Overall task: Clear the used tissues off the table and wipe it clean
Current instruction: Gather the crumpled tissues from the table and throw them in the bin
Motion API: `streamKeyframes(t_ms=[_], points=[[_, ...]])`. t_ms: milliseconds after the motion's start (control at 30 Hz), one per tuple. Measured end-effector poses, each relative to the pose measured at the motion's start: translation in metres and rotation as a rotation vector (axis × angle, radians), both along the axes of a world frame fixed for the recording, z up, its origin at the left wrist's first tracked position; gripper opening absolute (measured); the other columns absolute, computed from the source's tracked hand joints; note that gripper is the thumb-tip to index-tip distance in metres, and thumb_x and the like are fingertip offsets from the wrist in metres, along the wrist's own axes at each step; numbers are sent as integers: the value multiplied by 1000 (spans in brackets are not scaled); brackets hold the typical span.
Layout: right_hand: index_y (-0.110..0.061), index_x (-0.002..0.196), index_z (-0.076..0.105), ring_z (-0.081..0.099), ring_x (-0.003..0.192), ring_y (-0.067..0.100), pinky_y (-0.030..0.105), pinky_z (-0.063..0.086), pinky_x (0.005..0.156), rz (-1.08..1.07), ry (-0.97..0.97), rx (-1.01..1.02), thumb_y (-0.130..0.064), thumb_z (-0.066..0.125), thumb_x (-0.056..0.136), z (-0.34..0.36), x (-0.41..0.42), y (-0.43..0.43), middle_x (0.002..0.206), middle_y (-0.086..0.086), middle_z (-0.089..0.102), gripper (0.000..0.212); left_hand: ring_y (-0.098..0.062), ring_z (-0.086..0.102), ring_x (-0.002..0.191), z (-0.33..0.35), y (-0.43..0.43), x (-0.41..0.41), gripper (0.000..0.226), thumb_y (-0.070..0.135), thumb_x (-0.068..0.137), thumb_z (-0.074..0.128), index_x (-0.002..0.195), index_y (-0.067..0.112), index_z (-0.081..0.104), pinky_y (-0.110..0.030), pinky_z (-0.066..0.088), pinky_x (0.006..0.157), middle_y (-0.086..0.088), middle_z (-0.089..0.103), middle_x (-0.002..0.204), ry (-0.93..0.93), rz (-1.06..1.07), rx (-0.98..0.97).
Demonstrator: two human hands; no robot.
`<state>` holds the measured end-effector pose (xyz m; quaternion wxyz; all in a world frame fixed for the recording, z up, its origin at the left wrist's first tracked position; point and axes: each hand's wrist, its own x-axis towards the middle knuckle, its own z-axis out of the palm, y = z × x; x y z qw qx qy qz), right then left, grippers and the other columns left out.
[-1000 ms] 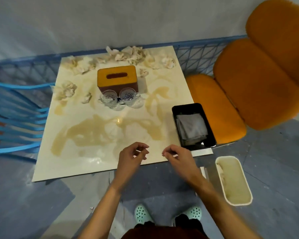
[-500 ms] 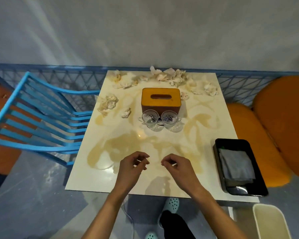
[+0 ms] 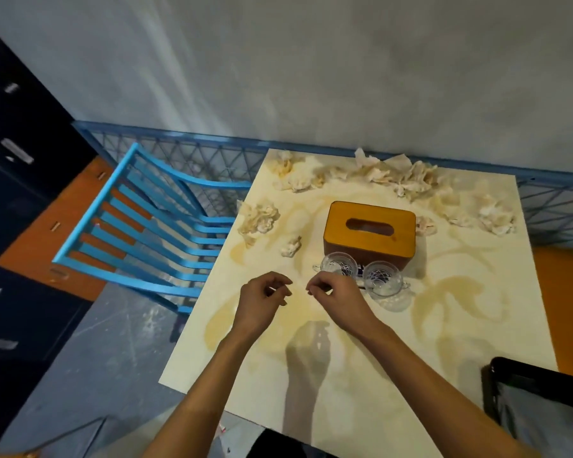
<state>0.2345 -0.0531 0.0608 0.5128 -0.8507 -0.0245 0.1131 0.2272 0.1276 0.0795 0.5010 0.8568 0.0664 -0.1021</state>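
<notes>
Stained worktop (image 3: 344,375): used tissues (image 3: 407,178) bunched along far and left edges. Left hand (image 3: 262,299), right hand (image 3: 338,295) loosely curled, empty, over centre. Suggest gathering left-edge wads first, skirting the glasses (image 3: 381,279).

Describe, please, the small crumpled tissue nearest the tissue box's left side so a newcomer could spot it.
On the cream square table, find the orange-topped wooden tissue box in the middle. Left of it, toward the blue slatted chair, lies a small crumpled white tissue. It is far smaller than the big tissue wad beyond it, and lies alone.
</notes>
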Motion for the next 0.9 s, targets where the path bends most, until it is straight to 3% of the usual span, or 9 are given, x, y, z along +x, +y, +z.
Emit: streamKeyframes(t_ms=[100,367,567,700,900], points=[[-17,87,70,62,77,13,26,46,69,48,16,-47,-12,59,90,-5,34,11,83,1,71,12,-10,67,64,-6,10,21,21,5,89,59,93,21,71,-15,48,59,5,72,78,4,3,46],[-17,110,69,58,81,15,25,42,71,112,95,-248,-17,60,88,-34,102,48,100,4,70,23,-4,66,62,-44,70,105,19,8,92,59,97,25,66,-21,54,57,7,69,84,60,-119,304],[-19,127,57,56,114,28,36,46,93,156,149,-461,-19,58,91,-61,131,76,128,8,51,36,-4,67,69,-74,118,173,16,16,90,61,99,28,66,-35,58,73,12,68,87,72,-202,429],[-17,133,49,56,109,38,39,47,89,198,147,-667,-7,53,89,-74,155,98,134,13,39,46,-7,65,75,-82,120,220,18,19,89,63,105,25,67,-30,55,69,14,67,94,12,-228,467],[-10,128,51,52,114,34,43,51,85,237,81,-887,-2,57,86,-78,182,112,133,15,38,43,-20,63,86,-97,102,269,28,29,90,61,117,22,61,-31,48,71,4,61,120,-44,-244,517]])
